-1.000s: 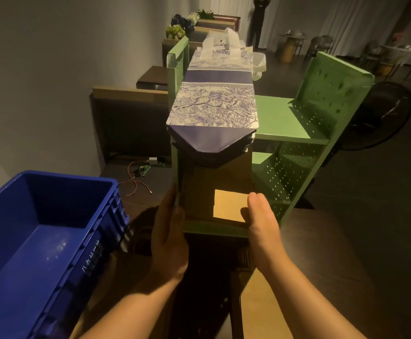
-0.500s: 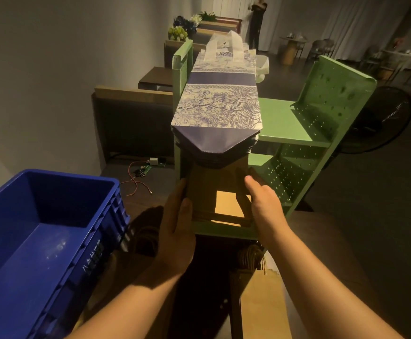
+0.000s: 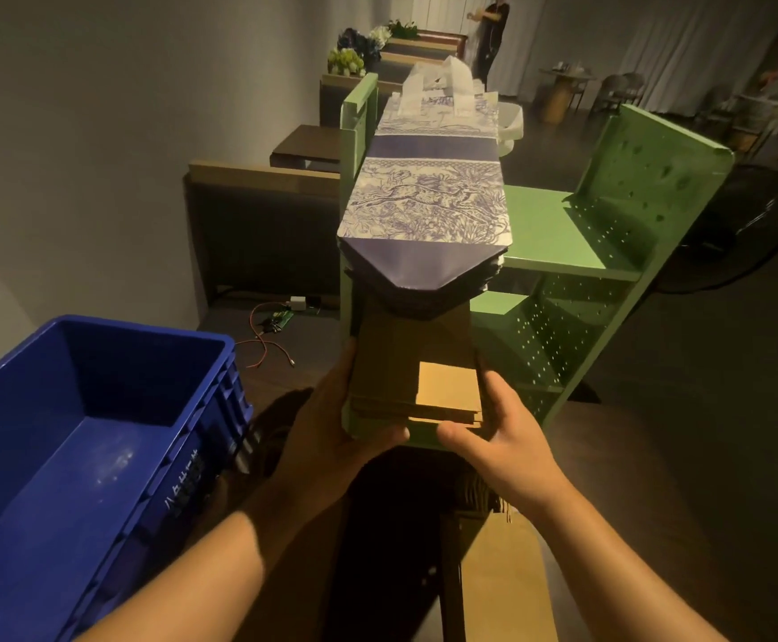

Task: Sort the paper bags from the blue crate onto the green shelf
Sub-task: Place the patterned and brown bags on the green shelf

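Nearest us, a brown bag point(image 3: 503, 581) lay flat at the bottom of the view, its twisted handles toward the shelf. To our left stood the blue crate point(image 3: 100, 456), showing only its bare floor.

Our left hand point(image 3: 331, 437) and right hand point(image 3: 503, 437) were apart, one at each side of the brown stack point(image 3: 405, 363). The left hand gripped the stack's left edge, thumb curled onto the green shelf's point(image 3: 563, 234) front lip under it. The right hand cupped the stack's right front corner, thumb below and fingers up the side. The stack lay flat on a lower level of the shelf at its left end, its long axis running away from us, near ends just overhanging the lip; a lighter patch sat on the top bag.

Above it, on the top board, a patterned stack point(image 3: 424, 196) of blue-and-white bags lay flat, also lengthwise away from us, folded pointed bases toward us and white handles at the far end. The rest of the top board lay to its right.

Beyond, red wires point(image 3: 266, 345) trailed on the floor and a person point(image 3: 489, 30) stood far off.
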`<move>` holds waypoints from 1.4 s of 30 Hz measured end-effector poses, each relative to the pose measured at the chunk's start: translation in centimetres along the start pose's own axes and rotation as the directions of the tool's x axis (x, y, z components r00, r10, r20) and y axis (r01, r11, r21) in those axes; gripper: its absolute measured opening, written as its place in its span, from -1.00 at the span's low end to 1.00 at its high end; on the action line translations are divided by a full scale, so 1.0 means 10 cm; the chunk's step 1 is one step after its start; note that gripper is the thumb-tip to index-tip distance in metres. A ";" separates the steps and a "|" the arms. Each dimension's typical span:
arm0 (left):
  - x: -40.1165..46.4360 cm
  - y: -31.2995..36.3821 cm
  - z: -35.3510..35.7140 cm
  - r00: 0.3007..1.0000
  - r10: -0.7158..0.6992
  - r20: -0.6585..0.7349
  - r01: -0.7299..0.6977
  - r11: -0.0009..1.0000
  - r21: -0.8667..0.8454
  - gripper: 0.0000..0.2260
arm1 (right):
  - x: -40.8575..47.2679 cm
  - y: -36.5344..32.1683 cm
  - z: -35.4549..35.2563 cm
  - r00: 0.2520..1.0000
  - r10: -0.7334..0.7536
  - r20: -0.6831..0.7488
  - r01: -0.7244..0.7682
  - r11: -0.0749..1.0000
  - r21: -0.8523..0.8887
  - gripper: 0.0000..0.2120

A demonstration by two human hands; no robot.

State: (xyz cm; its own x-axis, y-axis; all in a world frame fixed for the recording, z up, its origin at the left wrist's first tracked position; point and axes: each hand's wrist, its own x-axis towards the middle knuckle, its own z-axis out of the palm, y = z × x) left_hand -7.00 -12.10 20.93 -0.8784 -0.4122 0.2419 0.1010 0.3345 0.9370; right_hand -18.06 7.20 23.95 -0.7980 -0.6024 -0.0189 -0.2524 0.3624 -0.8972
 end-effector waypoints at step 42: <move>-0.05 -0.25 0.07 0.987 -0.065 -0.149 0.093 0.978 0.189 -0.85 | 0.04 0.20 0.32 0.983 0.035 -0.180 -0.009 0.990 0.144 -0.62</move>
State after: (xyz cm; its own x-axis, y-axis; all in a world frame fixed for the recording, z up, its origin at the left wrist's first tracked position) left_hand -7.13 -12.13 18.31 -0.8037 -0.5546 0.2157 -0.0711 0.4494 0.8905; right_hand -17.12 5.41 20.74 -0.8920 -0.4511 0.0298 -0.1641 0.2616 -0.9511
